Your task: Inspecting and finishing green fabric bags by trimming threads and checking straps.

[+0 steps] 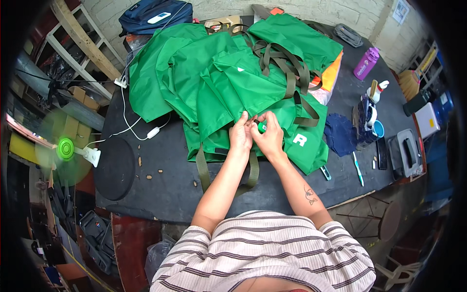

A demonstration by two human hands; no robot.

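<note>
A heap of green fabric bags (194, 73) with olive webbing straps (279, 58) covers the middle of the dark table. At its near edge, my left hand (240, 135) is closed, pinching the edge of a green bag (214, 138). Right beside it, my right hand (270, 136) is closed round a small bright-green object (262, 127) with a dark end, held against the fabric near my left fingertips. My fingers cover most of it, so its kind does not show. A white letter marks the green cloth right of my hands, and strap loops hang below my wrists.
On the right are a purple bottle (366, 63), a navy cloth (339, 134), a toothbrush (358, 169), a phone (381, 153) and a grey container (406, 153). A clip fan (66, 149) spins at the left, with a white cord (127, 112) across the table. Behind sits a blue bag (146, 17).
</note>
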